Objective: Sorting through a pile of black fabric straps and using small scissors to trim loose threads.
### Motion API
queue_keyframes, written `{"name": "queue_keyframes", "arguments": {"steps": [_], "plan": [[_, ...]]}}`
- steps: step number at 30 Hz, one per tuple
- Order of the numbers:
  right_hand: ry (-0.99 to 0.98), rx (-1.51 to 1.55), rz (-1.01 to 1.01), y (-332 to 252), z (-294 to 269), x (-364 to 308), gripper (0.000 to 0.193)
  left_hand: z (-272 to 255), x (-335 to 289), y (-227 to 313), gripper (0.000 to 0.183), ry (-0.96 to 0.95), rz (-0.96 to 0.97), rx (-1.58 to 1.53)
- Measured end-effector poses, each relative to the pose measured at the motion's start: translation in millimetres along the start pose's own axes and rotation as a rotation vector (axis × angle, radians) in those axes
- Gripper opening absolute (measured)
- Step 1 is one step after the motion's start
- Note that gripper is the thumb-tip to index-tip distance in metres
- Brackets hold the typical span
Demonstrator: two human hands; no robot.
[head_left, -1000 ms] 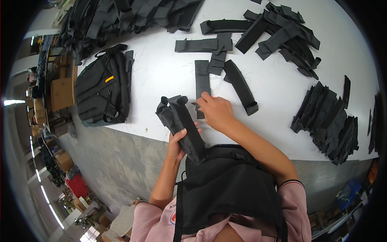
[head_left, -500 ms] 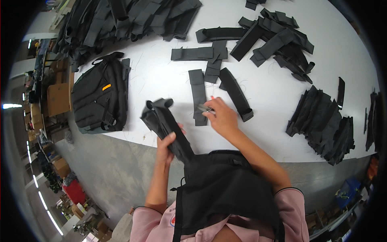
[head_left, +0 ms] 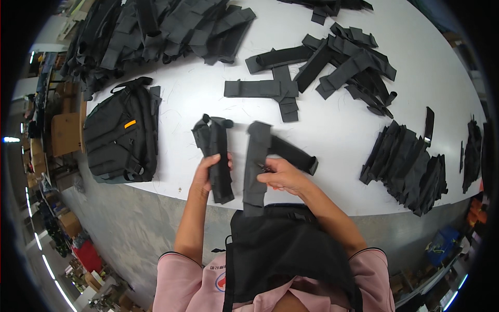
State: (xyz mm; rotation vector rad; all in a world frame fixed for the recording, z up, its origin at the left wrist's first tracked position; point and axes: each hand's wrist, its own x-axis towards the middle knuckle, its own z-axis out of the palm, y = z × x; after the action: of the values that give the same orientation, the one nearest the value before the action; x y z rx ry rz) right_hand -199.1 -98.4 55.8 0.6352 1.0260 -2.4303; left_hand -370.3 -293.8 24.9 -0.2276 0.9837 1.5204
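My left hand (head_left: 205, 170) is wrapped round a small bundle of black fabric strips (head_left: 222, 179), which stands nearly upright over the table's near edge. Pinched in my right hand (head_left: 285, 177) is another black fabric strip (head_left: 255, 144), lifted and hanging beside the bundle, a little apart from it. A small metal tool that looks like thread snips (head_left: 266, 167) shows partly in the same hand; the fingers hide the rest. Just beyond that hand, a further black strip (head_left: 296, 154) lies on the white table (head_left: 192, 93).
A black backpack (head_left: 122, 135) with an orange tab lies at the left edge. A big heap of strips (head_left: 171, 31) fills the far left. Loose strips (head_left: 358, 62) lie at the far right, and a stacked row (head_left: 408, 169) sits at the right. Thread ends litter the table.
My right hand has picked up the strip from the table and drawn it nearer. My left hand has turned its bundle more upright and shifted it slightly.
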Motion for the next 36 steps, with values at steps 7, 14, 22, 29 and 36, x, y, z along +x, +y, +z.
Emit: {"name": "queue_keyframes", "arguments": {"steps": [7, 14, 22, 29, 36], "plan": [[0.334, -0.723, -0.078, 27.4, 19.1, 23.9, 0.027, 40.4, -16.7, -35.2, 0.057, 0.081, -0.057, 0.108], [0.736, -1.012, -0.396, 41.4, 14.8, -10.2, 0.032, 40.7, -32.0, -31.4, 0.043, 0.303, 0.1, 0.127], [0.661, -1.41, -0.624, 15.3, 19.7, 26.7, 0.025, 33.7, -39.3, -33.4, 0.043, 0.354, 0.148, 0.095], [0.472, -1.583, -0.525, 1.2, 34.0, 49.4, 0.021, 39.2, -44.4, -31.7, 0.044, 0.366, 0.169, 0.113], [0.432, -1.576, -0.446, 6.5, 33.9, 65.3, 0.019, 43.5, -46.4, -31.1, 0.044, 0.35, 0.153, 0.152]]}}
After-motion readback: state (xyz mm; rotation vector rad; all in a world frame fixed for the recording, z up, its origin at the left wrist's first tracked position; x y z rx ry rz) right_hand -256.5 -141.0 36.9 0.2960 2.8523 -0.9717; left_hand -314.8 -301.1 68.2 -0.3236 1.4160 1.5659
